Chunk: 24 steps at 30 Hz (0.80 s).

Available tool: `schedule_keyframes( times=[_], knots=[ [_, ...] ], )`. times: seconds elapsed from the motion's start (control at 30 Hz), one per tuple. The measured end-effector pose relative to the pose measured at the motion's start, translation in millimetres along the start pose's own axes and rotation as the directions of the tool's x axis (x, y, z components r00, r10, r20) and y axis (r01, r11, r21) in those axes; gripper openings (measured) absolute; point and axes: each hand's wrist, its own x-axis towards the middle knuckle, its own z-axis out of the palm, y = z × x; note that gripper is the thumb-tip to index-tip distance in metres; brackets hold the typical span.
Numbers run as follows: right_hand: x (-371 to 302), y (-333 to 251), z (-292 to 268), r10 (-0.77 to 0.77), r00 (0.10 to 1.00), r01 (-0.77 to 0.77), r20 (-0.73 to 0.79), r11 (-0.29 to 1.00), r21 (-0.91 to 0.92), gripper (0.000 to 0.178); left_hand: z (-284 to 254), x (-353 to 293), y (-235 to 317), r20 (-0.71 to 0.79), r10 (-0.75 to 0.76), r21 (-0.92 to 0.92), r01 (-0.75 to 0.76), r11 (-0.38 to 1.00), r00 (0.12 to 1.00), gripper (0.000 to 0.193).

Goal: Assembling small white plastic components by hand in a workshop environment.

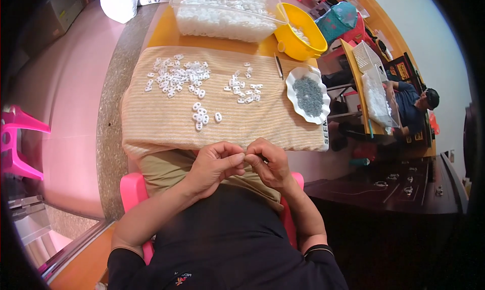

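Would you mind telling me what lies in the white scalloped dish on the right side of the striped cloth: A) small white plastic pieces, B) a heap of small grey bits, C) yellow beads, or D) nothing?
B: the white scalloped dish holds a heap of small grey bits, while the white pieces lie loose on the striped cloth.

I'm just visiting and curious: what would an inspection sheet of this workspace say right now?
Surface: a beige striped cloth covers the table in front of the person.
Job's things: small white plastic pieces lie scattered in loose groups on the cloth; a white scalloped dish holds tiny grey bits.
Clutter: a clear tub of white pieces, a yellow bowl and a thin dark tool sit at the far edge.
Hands: left hand and right hand meet fingertip to fingertip over the lap; anything pinched is too small to tell.
Cables: nothing seen.
Surroundings: a pink stool at the left, another person seated at the right.
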Motion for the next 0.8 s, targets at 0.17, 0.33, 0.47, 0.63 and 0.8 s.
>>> schedule_keyframes(
  times=[0.17, 0.33, 0.47, 0.63, 0.8],
  knots=[
    [-2.2, 5.0, 0.2, 0.051, 0.998, -0.054, 0.033, 0.993, 0.101, 0.006, -0.2, 0.8, 0.7, -0.012, 0.008, 0.001, -0.008, 1.0, 1.0, 0.013],
    [-5.5, 7.5, 3.8, 0.174, 0.984, -0.181, 0.05, 0.947, 0.266, 0.005, -2.7, 3.7, -1.7, -0.031, 0.03, 0.007, -0.03, 1.0, 0.999, 0.012],
    [-6.1, 8.9, 6.7, 0.229, 0.973, -0.23, 0.037, 0.931, 0.284, 0.006, -4.6, 4.6, -2.8, -0.038, 0.035, -0.003, -0.035, 0.999, 0.999, 0.013],
    [-6.7, 10.6, 11.1, 0.244, 0.97, -0.239, 0.021, 0.925, 0.294, 0.008, -6.3, 5.3, -3.1, -0.046, 0.042, -0.002, -0.042, 0.999, 0.998, 0.012],
    [-5.9, 4.1, 14.5, 0.329, 0.944, -0.308, 0.002, 0.88, 0.361, 0.008, -6.5, 5.5, -2.8, -0.06, 0.037, 0.004, -0.037, 0.999, 0.997, 0.012]
  ],
)
